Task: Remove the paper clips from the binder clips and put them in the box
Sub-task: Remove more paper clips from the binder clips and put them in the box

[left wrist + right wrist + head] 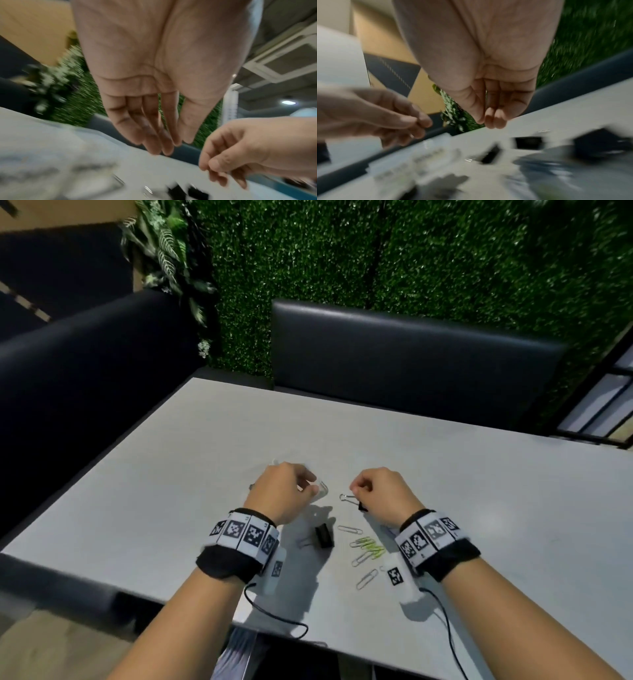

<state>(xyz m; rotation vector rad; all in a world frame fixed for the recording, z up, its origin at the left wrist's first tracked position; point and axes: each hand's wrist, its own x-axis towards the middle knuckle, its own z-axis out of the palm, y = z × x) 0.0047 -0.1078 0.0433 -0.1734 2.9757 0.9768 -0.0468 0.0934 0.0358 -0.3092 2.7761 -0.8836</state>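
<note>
My left hand [301, 487] hovers over a small clear plastic box [321, 490] on the grey table [445, 474]. Its fingers are loosely extended, the thumb lies close to them, and I see nothing between them [180, 143]. My right hand [358, 489] is curled, thumb against the fingertips [488, 121], with nothing visible in it. Just beneath it lies a black binder clip [354, 502] with a silver handle. A second black binder clip [323, 536] lies nearer me. Loose silver paper clips [349, 530] and green paper clips [369, 546] lie beside my right wrist. Both wrist views are blurred.
Dark padded benches [411, 354] run along the far and left sides of the table, backed by a green hedge wall [376, 251]. Black cables [274, 616] trail from both wristbands over the near table edge. The table's far half is bare grey surface.
</note>
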